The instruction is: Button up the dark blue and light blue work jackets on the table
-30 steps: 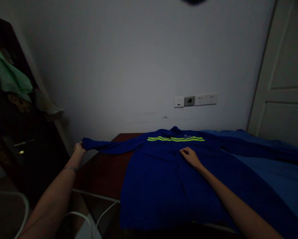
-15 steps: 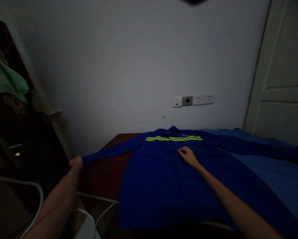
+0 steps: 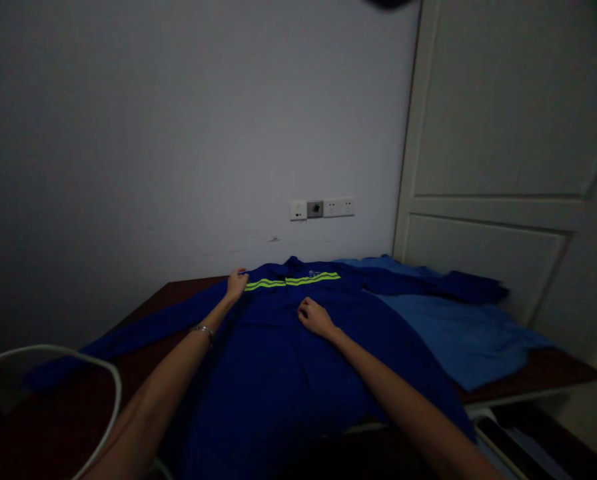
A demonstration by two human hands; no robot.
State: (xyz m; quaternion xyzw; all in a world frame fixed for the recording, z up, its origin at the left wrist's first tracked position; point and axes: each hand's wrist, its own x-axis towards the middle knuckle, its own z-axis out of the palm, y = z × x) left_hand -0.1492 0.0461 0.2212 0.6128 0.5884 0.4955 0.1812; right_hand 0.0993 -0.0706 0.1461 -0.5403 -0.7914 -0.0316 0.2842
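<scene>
A dark blue long-sleeved work jacket (image 3: pixel 278 360) lies spread front up, with yellow-green reflective stripes across the chest and its collar toward the wall. My left hand (image 3: pixel 237 283) is at the shoulder on the left, its fingers closed on the fabric beside the stripe. On the middle of the jacket front, just under the chest stripe, rests my right hand (image 3: pixel 316 318). Its fingers are curled together, and what they hold, if anything, is hidden. The left-side sleeve stretches out toward the lower left; the other sleeve extends to the right.
Under the jacket is a dark red-brown table (image 3: pixel 553 367). A lighter blue garment (image 3: pixel 458 333) lies on its right side. White sockets (image 3: pixel 338 207) are on the wall behind, and a pale panelled door (image 3: pixel 493 160) stands at right. A white curved tube or cable (image 3: pixel 113 380) rises at lower left.
My left hand has left the sleeve's cuff and moved right and up to the shoulder. The sleeve now lies stretched out on the table. My view has turned right; my right hand stays on the jacket front.
</scene>
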